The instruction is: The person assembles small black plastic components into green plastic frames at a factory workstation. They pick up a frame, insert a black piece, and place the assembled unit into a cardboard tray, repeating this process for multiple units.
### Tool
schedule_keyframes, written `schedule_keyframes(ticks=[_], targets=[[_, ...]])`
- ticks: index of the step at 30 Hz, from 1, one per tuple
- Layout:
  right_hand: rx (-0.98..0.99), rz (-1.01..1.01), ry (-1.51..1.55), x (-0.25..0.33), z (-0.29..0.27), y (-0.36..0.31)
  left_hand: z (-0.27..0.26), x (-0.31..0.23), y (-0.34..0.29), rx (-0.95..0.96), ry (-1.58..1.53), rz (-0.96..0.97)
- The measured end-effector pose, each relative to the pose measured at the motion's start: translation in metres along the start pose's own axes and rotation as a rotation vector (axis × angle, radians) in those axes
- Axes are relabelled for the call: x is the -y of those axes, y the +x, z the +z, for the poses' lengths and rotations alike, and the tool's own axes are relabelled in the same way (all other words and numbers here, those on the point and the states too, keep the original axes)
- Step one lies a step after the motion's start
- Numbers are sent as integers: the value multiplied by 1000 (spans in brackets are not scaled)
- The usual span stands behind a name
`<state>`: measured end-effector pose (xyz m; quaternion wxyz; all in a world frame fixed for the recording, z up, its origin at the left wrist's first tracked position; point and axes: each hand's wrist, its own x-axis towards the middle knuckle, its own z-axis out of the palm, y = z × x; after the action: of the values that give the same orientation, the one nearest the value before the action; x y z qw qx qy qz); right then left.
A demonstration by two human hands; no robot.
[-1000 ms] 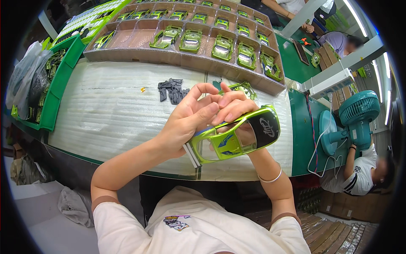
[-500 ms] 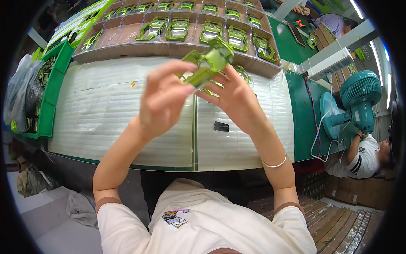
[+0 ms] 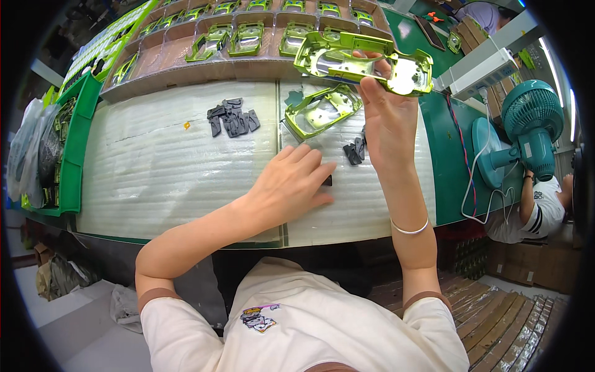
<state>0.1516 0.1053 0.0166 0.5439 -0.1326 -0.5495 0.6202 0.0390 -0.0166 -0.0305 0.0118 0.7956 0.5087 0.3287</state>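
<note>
My right hand (image 3: 392, 118) is raised over the right part of the mat, gripping a bright green toy car body shell (image 3: 338, 54), its hollow inside showing. Down on the mat, my left hand (image 3: 294, 183) has thumb and forefinger apart around a small black plastic piece (image 3: 329, 180), mostly hidden by the fingers. Between the hands and the box, a second green car shell (image 3: 319, 113) lies on the mat. Small black parts (image 3: 354, 150) sit beside my right wrist, and a loose pile of black parts (image 3: 233, 118) lies farther left.
A divided cardboard box (image 3: 186, 79) with several green car shells spans the far side. At left stands a green crate (image 3: 74, 146) with bagged parts. A teal fan (image 3: 533, 124), a white power strip (image 3: 483, 77) and cords are at right. Another person (image 3: 539, 208) sits beyond the fan.
The car shell has gone from both hands to my right hand alone, moving right and turning. My left hand has let go and come down to the black piece on the mat.
</note>
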Motion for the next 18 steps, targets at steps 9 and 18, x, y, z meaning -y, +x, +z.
schedule_keyframes(ticks=[9,18], targets=[[56,-35,-28,-1,8,-3,-24,9,2,28,-159,32],[423,-302,-185,-11,11,-7,-73,17,2,-498,-914,-115]])
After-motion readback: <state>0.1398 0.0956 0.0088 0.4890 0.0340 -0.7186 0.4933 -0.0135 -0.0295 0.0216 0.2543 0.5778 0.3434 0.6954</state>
